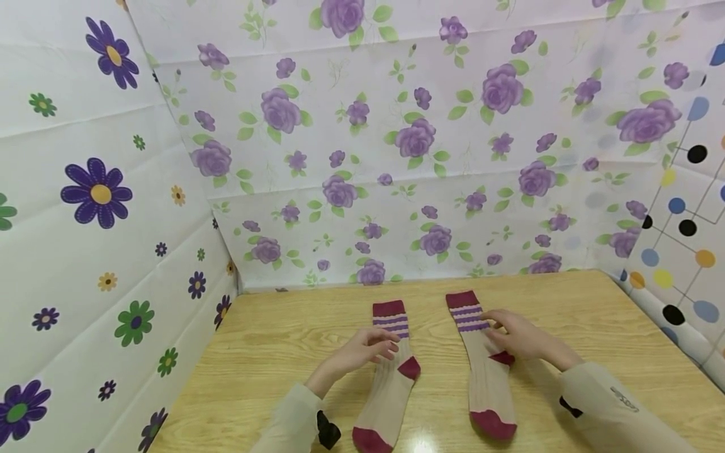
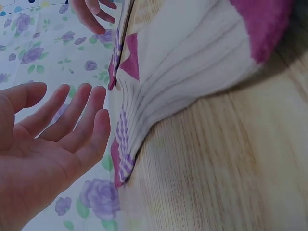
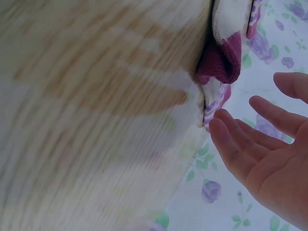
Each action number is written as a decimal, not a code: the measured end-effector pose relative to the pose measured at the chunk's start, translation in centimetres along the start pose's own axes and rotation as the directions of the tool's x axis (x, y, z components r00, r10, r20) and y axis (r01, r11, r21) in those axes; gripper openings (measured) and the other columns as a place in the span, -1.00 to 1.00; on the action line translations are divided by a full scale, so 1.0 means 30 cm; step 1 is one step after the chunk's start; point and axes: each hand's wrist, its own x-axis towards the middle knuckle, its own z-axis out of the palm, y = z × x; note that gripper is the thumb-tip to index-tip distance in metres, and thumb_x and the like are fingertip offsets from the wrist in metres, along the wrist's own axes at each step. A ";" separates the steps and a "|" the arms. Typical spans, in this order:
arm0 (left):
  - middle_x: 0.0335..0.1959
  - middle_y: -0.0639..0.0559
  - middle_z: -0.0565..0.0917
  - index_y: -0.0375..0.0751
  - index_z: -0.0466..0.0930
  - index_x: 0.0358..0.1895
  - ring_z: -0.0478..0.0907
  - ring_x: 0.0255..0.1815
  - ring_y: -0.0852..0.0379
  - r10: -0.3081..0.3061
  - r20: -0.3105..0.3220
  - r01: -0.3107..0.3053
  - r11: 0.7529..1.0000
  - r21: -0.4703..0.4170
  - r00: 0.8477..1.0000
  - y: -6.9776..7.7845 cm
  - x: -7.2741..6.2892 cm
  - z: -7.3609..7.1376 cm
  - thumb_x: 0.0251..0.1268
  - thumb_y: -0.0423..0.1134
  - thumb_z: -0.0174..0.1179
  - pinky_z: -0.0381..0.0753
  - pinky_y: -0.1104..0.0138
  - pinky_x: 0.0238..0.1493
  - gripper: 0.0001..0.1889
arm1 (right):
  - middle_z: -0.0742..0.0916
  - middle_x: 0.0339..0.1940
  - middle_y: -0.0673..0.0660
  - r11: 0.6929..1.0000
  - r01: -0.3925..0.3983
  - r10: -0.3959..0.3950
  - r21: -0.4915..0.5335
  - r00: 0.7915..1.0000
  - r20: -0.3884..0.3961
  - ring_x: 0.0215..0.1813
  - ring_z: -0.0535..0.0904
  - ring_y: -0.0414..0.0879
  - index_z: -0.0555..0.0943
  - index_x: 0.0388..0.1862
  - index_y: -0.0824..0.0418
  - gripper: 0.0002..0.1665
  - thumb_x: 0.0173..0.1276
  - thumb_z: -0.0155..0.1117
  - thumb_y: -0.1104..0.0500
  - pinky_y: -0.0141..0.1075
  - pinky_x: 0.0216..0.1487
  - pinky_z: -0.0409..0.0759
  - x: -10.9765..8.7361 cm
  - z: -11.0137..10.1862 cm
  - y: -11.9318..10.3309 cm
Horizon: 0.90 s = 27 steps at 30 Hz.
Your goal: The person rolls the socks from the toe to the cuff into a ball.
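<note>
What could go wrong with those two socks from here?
The left hand is over the left sock and the right hand is by the right sock, so a careless brush might shift either one on the table. The right sock's heel sticks out and could crease if pressed. The socks lie at different slants, so stacking them might come out uneven.

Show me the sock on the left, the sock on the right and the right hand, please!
Sock on the left (image 1: 391, 379): head view, its beige middle.
Sock on the right (image 1: 483, 372): head view, its beige middle.
Right hand (image 1: 520, 338): head view, back of the hand.
</note>
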 end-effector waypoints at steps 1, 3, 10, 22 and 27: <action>0.12 -0.38 0.58 -0.40 0.42 0.26 0.58 0.10 -0.26 -0.006 0.006 0.006 1.000 -0.008 1.000 0.001 0.002 0.004 0.55 -0.21 -0.09 0.53 -0.10 0.14 -0.60 | 0.59 0.20 0.34 1.000 -0.005 0.005 0.002 1.000 0.001 0.08 0.59 0.19 0.47 0.26 0.30 -0.56 0.49 0.07 0.14 -0.02 -0.04 0.62 0.001 0.001 -0.001; 0.12 -0.37 0.58 -0.39 0.41 0.27 0.58 0.10 -0.24 -0.011 0.017 0.011 1.000 -0.019 1.000 0.004 0.006 0.010 0.55 -0.19 -0.09 0.53 -0.08 0.14 -0.59 | 0.58 0.20 0.34 1.000 -0.014 0.014 0.009 1.000 0.002 0.08 0.59 0.19 0.47 0.26 0.30 -0.57 0.49 0.08 0.14 -0.01 -0.03 0.61 0.002 0.001 -0.005; 0.11 -0.38 0.58 -0.39 0.40 0.28 0.59 0.10 -0.25 -0.021 0.048 0.023 0.999 -0.028 0.999 0.019 0.024 0.023 0.55 -0.17 -0.09 0.59 0.00 0.10 -0.58 | 0.57 0.22 0.37 0.999 -0.015 0.014 0.031 1.000 0.017 0.07 0.59 0.18 0.46 0.26 0.32 -0.55 0.49 0.07 0.13 -0.01 -0.03 0.62 0.003 -0.004 -0.014; 0.11 -0.37 0.57 -0.39 0.42 0.26 0.56 0.10 -0.27 -0.108 0.097 0.124 0.974 -0.190 0.989 0.049 0.033 0.075 0.53 -0.20 -0.05 0.59 0.00 0.09 -0.59 | 0.52 0.26 0.43 0.982 -0.088 0.076 0.165 0.994 0.077 0.05 0.61 0.17 0.46 0.28 0.28 -0.53 0.51 0.05 0.07 -0.32 -0.37 0.58 0.007 -0.005 -0.020; 0.11 -0.39 0.57 -0.38 0.42 0.26 0.58 0.06 -0.26 -0.128 0.100 0.146 0.967 -0.208 0.987 0.067 0.037 0.089 0.52 -0.18 -0.04 0.60 -0.03 0.07 -0.59 | 0.49 0.28 0.46 0.980 -0.082 0.069 0.182 0.994 0.080 0.11 0.57 0.28 0.46 0.28 0.30 -0.53 0.50 0.06 0.09 -0.26 -0.29 0.59 0.007 -0.007 -0.020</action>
